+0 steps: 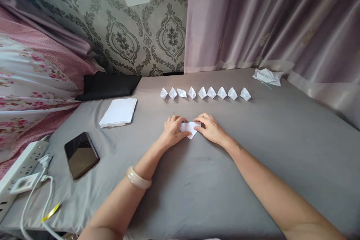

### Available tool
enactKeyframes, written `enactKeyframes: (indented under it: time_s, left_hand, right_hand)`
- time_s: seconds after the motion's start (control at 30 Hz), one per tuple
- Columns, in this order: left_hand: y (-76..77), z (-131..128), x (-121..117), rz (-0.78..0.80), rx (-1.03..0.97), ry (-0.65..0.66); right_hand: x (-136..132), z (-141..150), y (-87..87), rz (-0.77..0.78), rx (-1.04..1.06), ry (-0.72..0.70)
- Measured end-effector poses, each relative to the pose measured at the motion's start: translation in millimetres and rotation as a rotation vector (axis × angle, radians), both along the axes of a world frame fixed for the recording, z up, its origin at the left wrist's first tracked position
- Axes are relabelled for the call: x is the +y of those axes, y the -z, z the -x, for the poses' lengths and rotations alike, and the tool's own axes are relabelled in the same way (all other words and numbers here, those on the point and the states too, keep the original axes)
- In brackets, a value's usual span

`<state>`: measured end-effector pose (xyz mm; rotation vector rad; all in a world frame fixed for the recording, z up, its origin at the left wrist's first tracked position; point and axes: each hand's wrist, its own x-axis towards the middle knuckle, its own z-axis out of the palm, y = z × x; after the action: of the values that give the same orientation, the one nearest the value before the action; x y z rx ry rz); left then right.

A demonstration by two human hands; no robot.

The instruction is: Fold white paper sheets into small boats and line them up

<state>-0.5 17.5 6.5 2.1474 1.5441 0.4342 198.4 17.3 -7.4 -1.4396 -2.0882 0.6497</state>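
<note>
A small white folded paper [190, 129] lies on the grey sheet [253, 138] in the middle. My left hand [173, 130] presses its left side with curled fingers. My right hand [210, 128] pinches its right edge. Behind them runs a row of several small white folded paper shapes [204, 93]. A cream bangle [138, 179] sits on my left wrist.
A stack of white paper sheets [119, 112] lies at the left, a black phone [81, 154] nearer me. A white power strip [19, 168] with a plug and cable is at the far left. Crumpled white paper [268, 76] lies by the curtain. A black cushion [108, 84] rests against the wall.
</note>
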Motion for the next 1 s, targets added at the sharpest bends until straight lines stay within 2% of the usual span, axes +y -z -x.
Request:
enactKeyframes:
  time_s: [0.1,0.33,0.6,0.83,1.0]
  left_hand:
    - [-5.3,0.7,3.1,0.037,-0.006,0.018]
    - [3.2,3.3,1.8,0.007,-0.046,0.036]
    - [-0.8,2.2,0.6,0.003,-0.048,0.054]
    - [3.4,2.8,-1.0,-0.081,-0.045,0.076]
    - [3.5,2.1,-2.6,-0.084,-0.035,0.055]
  right_hand:
    - [-1.0,-0.5,-0.9,-0.025,-0.006,-0.016]
    - [-1.9,0.0,1.0,-0.053,-0.033,-0.022]
    - [-2.3,0.0,1.2,-0.04,-0.043,-0.038]
    - [-3.5,0.3,1.8,-0.055,-0.035,-0.044]
    - [-4.5,0.5,1.2,-0.117,-0.001,-0.062]
